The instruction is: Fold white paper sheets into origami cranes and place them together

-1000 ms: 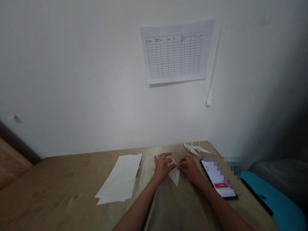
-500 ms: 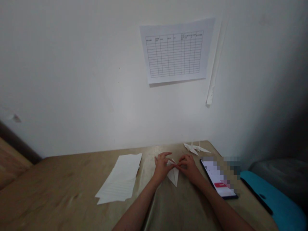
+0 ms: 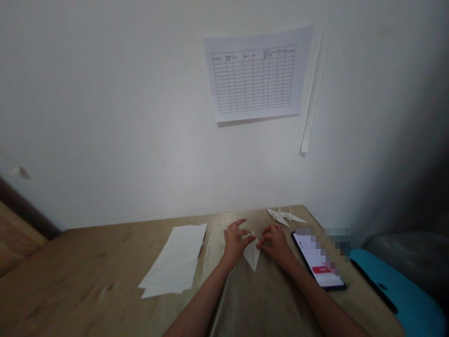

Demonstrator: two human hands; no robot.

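Note:
A small folded white paper piece (image 3: pixel 252 256) with a pointed lower tip lies on the brown table (image 3: pixel 87 262). My left hand (image 3: pixel 235 241) rests on its left upper part, fingers curled and pinching the paper. My right hand (image 3: pixel 275 242) pinches its right upper edge with bent fingers. Both hands meet over the top of the piece, which hides that part of the fold.
A stack of white sheets (image 3: pixel 177 260) lies to the left. Finished folded paper figures (image 3: pixel 284 216) sit at the far right edge by the wall. A lit phone (image 3: pixel 317 264) lies right of my right hand, beside a blue object (image 3: pixel 400 299). A printed table sheet (image 3: pixel 257 75) hangs on the wall.
The folded piece has shifted slightly left and tilted. My left fingers have curled in more tightly on it. My right hand stays close at the same spot.

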